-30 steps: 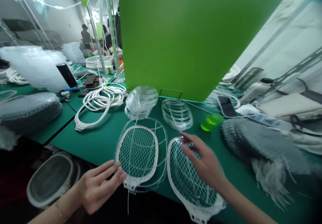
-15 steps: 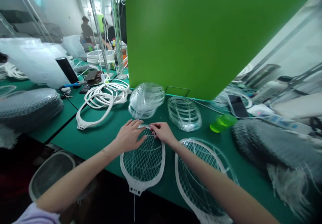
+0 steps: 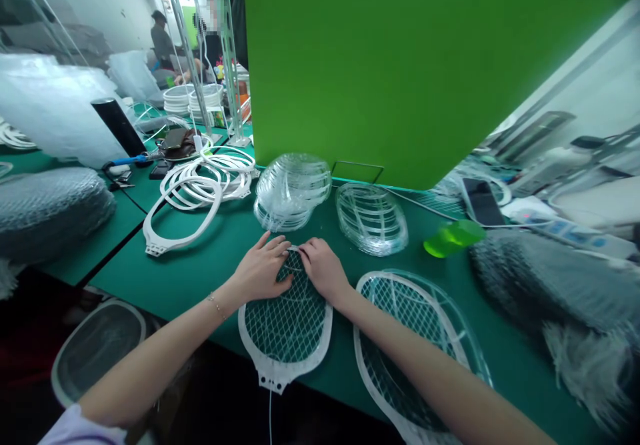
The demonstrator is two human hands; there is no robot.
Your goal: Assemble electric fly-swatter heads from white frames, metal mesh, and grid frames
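A white oval racket frame with metal mesh across it lies at the table's front edge, its holed neck toward me. My left hand rests with spread fingers over the far left of the rim and mesh. At the far end of the frame, my right hand is closed, its thumb and fingertips pinching the rim; the fingertips are partly hidden. Under my right forearm lies a second white racket frame, with mesh and a clear oval piece overlapping it.
Stacked clear oval grids and another clear stack stand beyond my hands. White frames are heaped at left. A green cup lies right, near grey mesh sheets. A green panel rises behind; people work in the background.
My right hand has turned slightly and its fingers have drawn closer together on the far rim. My left hand stays nearly in place. The camera view has shifted a little.
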